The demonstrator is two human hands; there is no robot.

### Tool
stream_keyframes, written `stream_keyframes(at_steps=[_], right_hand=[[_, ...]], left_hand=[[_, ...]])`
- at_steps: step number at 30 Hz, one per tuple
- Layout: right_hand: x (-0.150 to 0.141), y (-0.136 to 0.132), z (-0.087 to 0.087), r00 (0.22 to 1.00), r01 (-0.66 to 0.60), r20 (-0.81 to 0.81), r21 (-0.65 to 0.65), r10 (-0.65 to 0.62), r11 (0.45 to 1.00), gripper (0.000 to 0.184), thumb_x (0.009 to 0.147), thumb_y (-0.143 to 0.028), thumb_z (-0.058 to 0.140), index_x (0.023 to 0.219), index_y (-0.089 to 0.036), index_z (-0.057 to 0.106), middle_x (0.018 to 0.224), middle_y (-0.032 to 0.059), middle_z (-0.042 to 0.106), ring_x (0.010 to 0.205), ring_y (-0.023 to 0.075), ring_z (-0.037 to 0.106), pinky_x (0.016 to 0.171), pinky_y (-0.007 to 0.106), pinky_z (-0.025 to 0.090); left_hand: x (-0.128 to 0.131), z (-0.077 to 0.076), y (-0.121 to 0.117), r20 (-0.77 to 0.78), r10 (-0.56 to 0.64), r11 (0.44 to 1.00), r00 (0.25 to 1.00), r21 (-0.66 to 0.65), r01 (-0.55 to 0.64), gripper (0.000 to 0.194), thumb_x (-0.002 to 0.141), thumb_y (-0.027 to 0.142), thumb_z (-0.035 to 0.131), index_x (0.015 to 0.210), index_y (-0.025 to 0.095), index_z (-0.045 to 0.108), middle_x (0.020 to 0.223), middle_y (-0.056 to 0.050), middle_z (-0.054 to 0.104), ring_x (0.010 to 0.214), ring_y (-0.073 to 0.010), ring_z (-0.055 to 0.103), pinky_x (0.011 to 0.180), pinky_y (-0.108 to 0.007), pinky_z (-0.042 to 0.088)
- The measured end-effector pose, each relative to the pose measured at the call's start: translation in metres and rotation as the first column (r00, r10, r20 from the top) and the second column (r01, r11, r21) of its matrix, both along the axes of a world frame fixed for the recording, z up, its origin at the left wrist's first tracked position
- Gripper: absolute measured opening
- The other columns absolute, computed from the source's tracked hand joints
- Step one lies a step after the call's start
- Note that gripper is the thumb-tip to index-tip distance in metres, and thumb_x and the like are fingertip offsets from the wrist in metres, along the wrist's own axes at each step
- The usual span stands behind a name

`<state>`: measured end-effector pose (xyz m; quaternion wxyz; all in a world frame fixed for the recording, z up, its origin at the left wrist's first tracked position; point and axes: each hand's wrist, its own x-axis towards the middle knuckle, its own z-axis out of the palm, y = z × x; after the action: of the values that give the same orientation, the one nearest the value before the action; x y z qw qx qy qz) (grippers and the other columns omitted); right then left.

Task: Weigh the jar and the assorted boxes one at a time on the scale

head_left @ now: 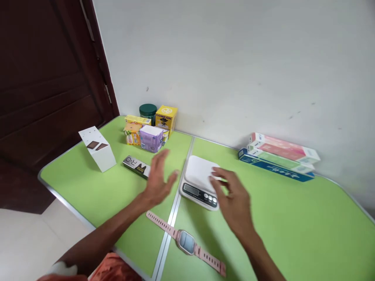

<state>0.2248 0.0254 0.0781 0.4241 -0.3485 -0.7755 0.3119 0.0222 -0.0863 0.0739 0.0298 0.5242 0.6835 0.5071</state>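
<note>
A white kitchen scale (pixel 202 173) with a dark display and several round buttons lies flat on the green folding table (pixel 281 218). My left hand (pixel 158 181), thumb and fingers apart, is raised left of the scale and partly covers a flat dark box (pixel 136 166). Over the scale's right side hovers my right hand (pixel 233 195), its fingers bent and spread from the thumb, with nothing in its grasp. In front of the scale, a smartwatch with a pink strap (pixel 186 242) lies stretched out across the table's metal seam.
At the back left stand a purple pack (pixel 151 138), a yellow box (pixel 166 117), an orange carton (pixel 133 133) and a green-lidded jar (pixel 148 111). A white box (pixel 98 148) sits farther left. Long boxes (pixel 281 154) are stacked by the wall (pixel 234 70) at right.
</note>
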Motion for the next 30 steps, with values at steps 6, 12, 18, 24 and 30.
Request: stream_keyframes(at_steps=[6, 12, 18, 24, 30], right_hand=[[-0.09, -0.057, -0.03, 0.876, -0.379, 0.285, -0.091, 0.389, 0.921, 0.063, 0.09, -0.039, 0.072, 0.148, -0.023, 0.052, 0.144, 0.0136, 0.057, 0.13, 0.0334, 0.058, 0.107, 0.05, 0.053], [-0.137, -0.068, -0.061, 0.907, -0.285, 0.314, -0.034, 0.281, 0.958, 0.049, 0.083, -0.015, 0.072, 0.129, -0.03, 0.064, 0.11, 0.0061, 0.065, 0.101, 0.0328, 0.066, 0.09, 0.049, 0.06], [-0.102, -0.057, -0.043, 0.957, -0.201, 0.217, 0.008, 0.195, 0.98, 0.045, 0.091, -0.021, 0.062, 0.136, -0.025, 0.06, 0.116, 0.0096, 0.064, 0.097, 0.0299, 0.066, 0.089, 0.051, 0.059], [-0.011, -0.009, -0.009, 0.995, 0.024, 0.093, 0.026, -0.026, 0.999, 0.044, 0.092, -0.034, 0.062, 0.135, -0.025, 0.063, 0.124, 0.0101, 0.065, 0.096, 0.0248, 0.065, 0.082, 0.042, 0.059], [0.037, 0.028, -0.029, 0.989, 0.137, 0.07, -0.096, -0.13, 0.986, 0.051, 0.086, -0.044, 0.065, 0.132, -0.022, 0.067, 0.128, 0.0126, 0.067, 0.1, 0.0267, 0.066, 0.083, 0.045, 0.059]], left_hand=[[-0.094, -0.047, -0.041, -0.052, 0.394, 0.91, 0.918, -0.115, -0.397, 0.067, 0.095, 0.04, 0.055, 0.151, 0.007, 0.038, 0.153, -0.028, 0.044, 0.146, -0.0404, 0.039, 0.122, -0.067, 0.028], [-0.117, -0.065, -0.049, 0.162, 0.4, 0.91, 0.902, -0.185, -0.371, 0.072, 0.094, 0.048, 0.052, 0.149, 0.004, 0.039, 0.141, -0.028, 0.055, 0.138, -0.0383, 0.051, 0.121, -0.062, 0.035], [-0.094, -0.042, -0.038, 0.251, 0.293, 0.956, 0.923, -0.08, -0.281, 0.068, 0.097, 0.054, 0.052, 0.149, 0.011, 0.044, 0.149, -0.022, 0.056, 0.141, -0.0342, 0.052, 0.123, -0.056, 0.037], [-0.024, -0.023, 0.018, 0.273, -0.035, 0.999, 0.961, 0.023, 0.03, 0.068, 0.097, 0.053, 0.054, 0.152, 0.014, 0.041, 0.155, -0.02, 0.052, 0.145, -0.0312, 0.05, 0.123, -0.051, 0.038], [0.017, -0.045, 0.061, 0.247, -0.197, 0.979, 0.949, 0.003, 0.203, 0.068, 0.098, 0.052, 0.051, 0.152, 0.013, 0.039, 0.154, -0.023, 0.051, 0.146, -0.0316, 0.048, 0.121, -0.053, 0.039]])
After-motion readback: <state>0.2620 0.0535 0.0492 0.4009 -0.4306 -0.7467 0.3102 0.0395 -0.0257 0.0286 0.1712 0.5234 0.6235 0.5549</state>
